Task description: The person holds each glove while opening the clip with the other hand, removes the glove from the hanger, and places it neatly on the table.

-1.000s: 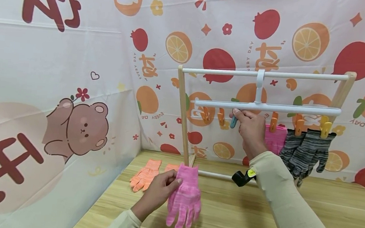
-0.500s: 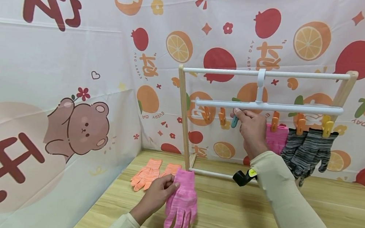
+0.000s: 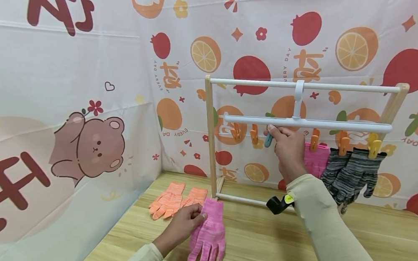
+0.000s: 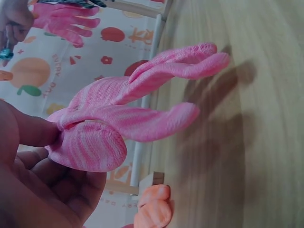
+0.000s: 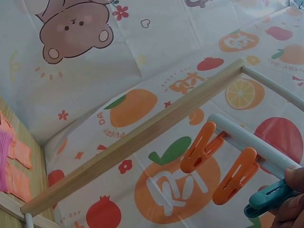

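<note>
My left hand (image 3: 180,228) pinches a pink knitted glove (image 3: 209,235) near its cuff, between thumb and fingers, and the glove hangs with its fingers downward just above the table. In the left wrist view the glove (image 4: 109,114) spreads out beyond the thumb. My right hand (image 3: 286,148) is raised under the pale blue hanger (image 3: 255,120), gripping a teal clothespin (image 5: 268,197) that hangs from the bar. Orange clothespins (image 5: 204,147) hang beside it. Right of that hand another pink glove (image 3: 315,159) and dark grey gloves (image 3: 356,174) hang from clips.
A wooden rack (image 3: 210,135) with a white top rod carries the hanger. Orange gloves (image 3: 167,201) lie at the back left of the wooden table (image 3: 257,253), beside the rack's foot. A printed cloth (image 3: 99,52) forms the walls behind and on the left.
The left hand and its pink glove have sunk slightly, showing more of the second orange glove behind. The right hand keeps its place at the teal clothespin.
</note>
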### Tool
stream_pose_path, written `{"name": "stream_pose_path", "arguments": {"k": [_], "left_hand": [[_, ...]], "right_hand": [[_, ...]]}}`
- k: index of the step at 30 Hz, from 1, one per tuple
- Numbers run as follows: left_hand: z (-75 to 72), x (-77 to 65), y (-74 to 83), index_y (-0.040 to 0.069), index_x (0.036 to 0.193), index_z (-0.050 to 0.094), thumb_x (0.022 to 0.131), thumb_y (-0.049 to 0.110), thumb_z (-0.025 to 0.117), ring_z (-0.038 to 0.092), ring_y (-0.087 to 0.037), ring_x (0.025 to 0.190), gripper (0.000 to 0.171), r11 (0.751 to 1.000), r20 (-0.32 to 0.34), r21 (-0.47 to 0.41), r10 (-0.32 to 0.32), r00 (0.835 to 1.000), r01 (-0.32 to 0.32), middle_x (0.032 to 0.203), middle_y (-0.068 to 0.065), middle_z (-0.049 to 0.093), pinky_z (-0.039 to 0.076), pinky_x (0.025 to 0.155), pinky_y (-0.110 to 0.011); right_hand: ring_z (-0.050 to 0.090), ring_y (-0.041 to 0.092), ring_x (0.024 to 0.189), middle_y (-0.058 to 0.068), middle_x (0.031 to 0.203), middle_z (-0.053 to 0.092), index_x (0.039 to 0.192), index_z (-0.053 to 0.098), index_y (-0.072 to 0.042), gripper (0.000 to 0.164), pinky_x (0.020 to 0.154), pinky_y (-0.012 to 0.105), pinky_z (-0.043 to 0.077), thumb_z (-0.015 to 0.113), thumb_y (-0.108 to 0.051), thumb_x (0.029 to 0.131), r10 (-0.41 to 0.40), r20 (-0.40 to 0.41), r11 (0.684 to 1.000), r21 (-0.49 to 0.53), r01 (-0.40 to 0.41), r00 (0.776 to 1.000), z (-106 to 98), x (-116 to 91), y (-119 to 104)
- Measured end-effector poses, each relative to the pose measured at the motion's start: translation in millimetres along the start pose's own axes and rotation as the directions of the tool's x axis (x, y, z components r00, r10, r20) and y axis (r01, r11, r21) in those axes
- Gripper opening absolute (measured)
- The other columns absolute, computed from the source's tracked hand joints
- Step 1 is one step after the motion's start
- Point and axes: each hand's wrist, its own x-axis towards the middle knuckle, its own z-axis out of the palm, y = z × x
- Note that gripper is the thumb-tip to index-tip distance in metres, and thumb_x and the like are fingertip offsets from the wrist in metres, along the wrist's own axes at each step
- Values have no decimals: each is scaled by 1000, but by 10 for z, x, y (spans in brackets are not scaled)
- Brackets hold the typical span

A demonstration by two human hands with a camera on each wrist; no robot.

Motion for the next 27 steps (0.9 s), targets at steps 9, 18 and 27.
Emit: {"name": "stream_pose_path", "arguments": {"k": [9,18,27], "left_hand": [[61,76,-62,4,83,58,99,13,65,40,-6,58,19,999,14,47,15,1000,-15,67,3,44,35,55,-22],[104,128,-183,6,80,52,100,10,61,37,-7,54,23,996,39,85,-18,999,15,63,4,39,33,53,-23],[115,172,-245,9,77,46,100,10,61,37,-9,57,28,988,57,156,-17,998,8,64,4,37,32,54,-23]], "right_hand": [[41,16,77,7,110,73,122,74,-5,39,61,24,34,64,-35,100,-6,5,1000,0,6,1000,-10,13,13],[42,15,81,5,107,73,117,76,-7,35,61,24,35,65,-36,100,-5,-5,1000,-2,5,1000,2,21,3],[40,12,78,9,106,75,116,76,-4,36,56,21,33,66,-35,99,-21,-11,1000,-2,21,1000,16,24,12]]}}
